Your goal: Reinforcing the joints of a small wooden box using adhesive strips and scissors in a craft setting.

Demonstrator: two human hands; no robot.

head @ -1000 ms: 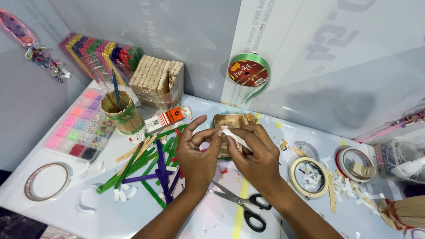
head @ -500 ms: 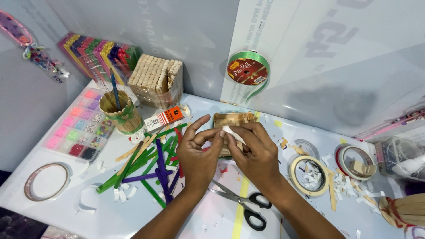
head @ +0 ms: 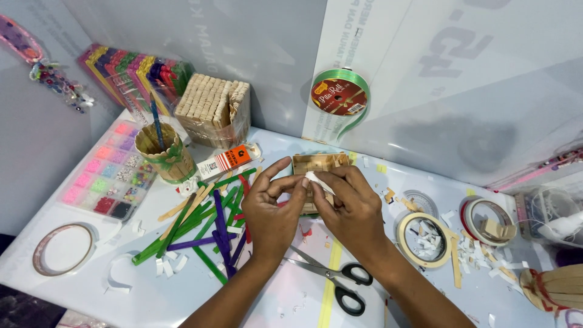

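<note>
Head view is showing you the scissors (head: 331, 280) lying nearest you, just this side of the small wooden box (head: 316, 172) that both your hands are working over. Your left hand (head: 272, 214) is curling in from the left of the box, its thumb and forefinger pressed together on the near end of a scrap of white tape (head: 318, 180); your right hand (head: 351, 212) is pinching the same scrap from the right, fingers bent over it. You are holding the tape between both hands, it seems, so that it stays taut and does not stick to itself, right above the box's near edge. Left of the box, the coloured sticks (head: 206, 222) are lying in a loose fan, within easy reach of your left hand. Right of the box, two tape rolls (head: 425, 239) are resting flat among paper scraps. Farther left of the box, the stick cup (head: 164, 150) is standing upright beside the glue tube (head: 226, 161) and the bead tray (head: 103, 176). Beyond the box, the green ribbon spool (head: 340, 94) is leaning against the white wall.

Compared with a second ago, your hands are sitting a touch closer together over the box, and the tape is being drawn shorter between them; everything else is staying put.
</note>
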